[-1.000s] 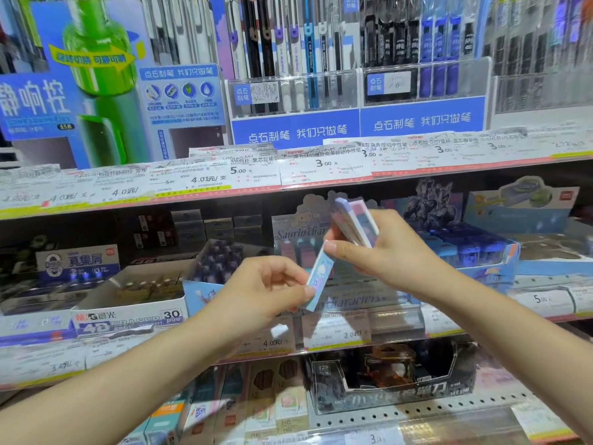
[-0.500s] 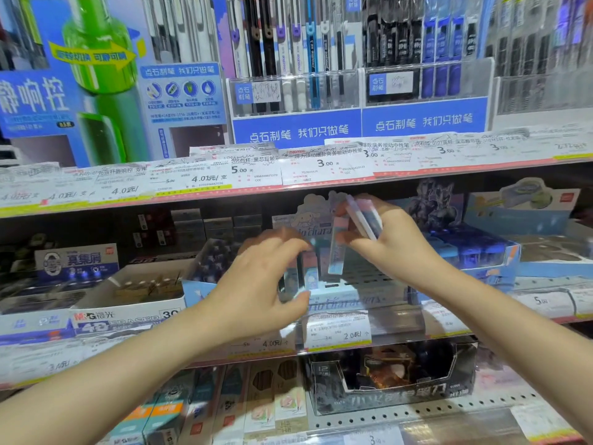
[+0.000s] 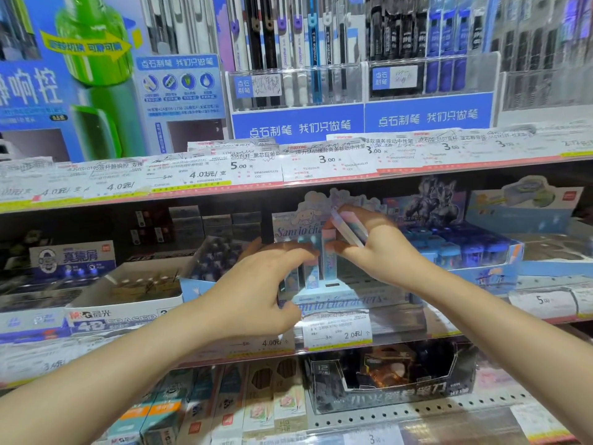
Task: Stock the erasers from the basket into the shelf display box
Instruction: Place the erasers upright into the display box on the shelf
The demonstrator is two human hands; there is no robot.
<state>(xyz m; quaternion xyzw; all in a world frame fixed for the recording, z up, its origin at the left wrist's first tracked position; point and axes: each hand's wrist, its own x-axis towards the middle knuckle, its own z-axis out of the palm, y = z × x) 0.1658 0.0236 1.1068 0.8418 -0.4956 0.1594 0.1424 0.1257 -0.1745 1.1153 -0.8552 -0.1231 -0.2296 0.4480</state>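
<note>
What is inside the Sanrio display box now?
A few pastel erasers stand upright at the left of the Sanrio display box; the left hand covers part, so no count.

Display box (image 3: pixel 349 300) on middle shelf (image 3: pixel 481 326), erasers (image 3: pixel 321 268) upright inside, pen racks (image 3: pixel 298 88) on shelf above.

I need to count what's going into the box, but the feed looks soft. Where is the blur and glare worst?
Head view: motion blur smears the right hand and the erasers fanned in it, so their count is unclear; the left hand and the display box lettering are soft too. Glare whitens the price tags on the upper shelf edge. Wide-angle bending bows the shelves; the corners are fuzziest.
</note>
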